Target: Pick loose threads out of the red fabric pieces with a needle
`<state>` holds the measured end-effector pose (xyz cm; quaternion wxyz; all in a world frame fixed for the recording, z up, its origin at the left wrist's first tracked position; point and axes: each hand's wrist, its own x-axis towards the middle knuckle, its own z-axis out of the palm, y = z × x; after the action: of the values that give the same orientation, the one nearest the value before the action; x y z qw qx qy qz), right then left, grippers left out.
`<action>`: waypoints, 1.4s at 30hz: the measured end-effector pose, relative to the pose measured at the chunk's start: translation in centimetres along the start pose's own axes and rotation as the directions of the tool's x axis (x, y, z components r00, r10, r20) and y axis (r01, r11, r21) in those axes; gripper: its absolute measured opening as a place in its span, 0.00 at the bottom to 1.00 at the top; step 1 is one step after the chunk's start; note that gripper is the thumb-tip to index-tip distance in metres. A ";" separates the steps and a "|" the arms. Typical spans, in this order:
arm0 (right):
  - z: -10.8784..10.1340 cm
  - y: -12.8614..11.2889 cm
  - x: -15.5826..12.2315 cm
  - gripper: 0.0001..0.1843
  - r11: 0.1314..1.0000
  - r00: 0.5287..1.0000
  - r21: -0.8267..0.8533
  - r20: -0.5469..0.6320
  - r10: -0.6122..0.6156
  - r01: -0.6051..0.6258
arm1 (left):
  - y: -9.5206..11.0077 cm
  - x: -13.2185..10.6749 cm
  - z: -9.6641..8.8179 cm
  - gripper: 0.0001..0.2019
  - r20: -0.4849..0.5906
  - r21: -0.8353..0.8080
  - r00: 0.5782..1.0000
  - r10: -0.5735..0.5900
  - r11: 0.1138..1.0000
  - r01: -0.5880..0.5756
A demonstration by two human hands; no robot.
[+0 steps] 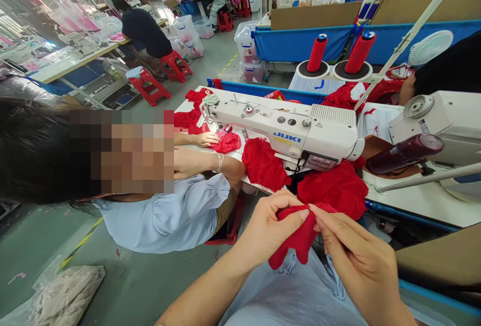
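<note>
Near my lap, a piece of red fabric [290, 248] hangs between my two hands. My left hand [272, 221] grips its upper part, with the thumb pressed on top of the cloth. Thumb and forefinger of my right hand [356, 246] pinch the fabric's edge close to my left thumb. The exact spot between the fingertips is partly hidden. Just beyond my hands lies a heap of red fabric [332, 188], and another red piece [264, 163] rests in front of the white sewing machine [281, 125].
A co-worker in a light blue top [165, 216] sits at my left, one hand [206, 139] on red fabric by the needle. Two red thread cones [317, 54] stand behind the machine. A dark red bottle [406, 153] leans at right. A wrapped bundle [67, 293] lies on the floor.
</note>
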<state>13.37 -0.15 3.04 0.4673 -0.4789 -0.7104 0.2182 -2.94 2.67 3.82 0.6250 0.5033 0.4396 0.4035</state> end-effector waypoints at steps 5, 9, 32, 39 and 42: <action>0.9 0.5 -0.7 0.15 0.883 0.947 0.349 0.054 0.315 -0.314 | -0.2 -0.2 -0.1 0.11 0.010 -0.054 0.999 -0.035 0.998 0.036; 1.7 0.8 -1.2 0.11 0.662 0.847 0.564 0.138 0.514 -0.494 | -0.3 -0.3 -0.2 0.11 -0.001 -0.071 0.999 -0.038 0.997 0.038; 0.2 1.2 -0.6 0.22 0.994 0.985 -0.031 0.135 -0.104 0.109 | 0.0 -0.5 -0.4 0.09 -0.048 0.059 0.997 0.060 0.997 -0.057; 0.7 0.6 -0.4 0.21 0.991 0.998 0.134 0.062 0.016 -0.024 | 0.0 -0.6 -0.6 0.09 -0.030 0.060 0.997 0.074 0.996 -0.073; 1.3 0.6 -0.6 0.17 0.927 0.972 0.293 0.082 0.218 -0.233 | -0.3 -0.7 -0.9 0.09 -0.010 0.008 1.000 0.023 1.000 -0.023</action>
<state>12.61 -0.25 1.67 0.4893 -0.4750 -0.6203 0.3875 -3.93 2.22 3.54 0.6162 0.5087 0.4384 0.4115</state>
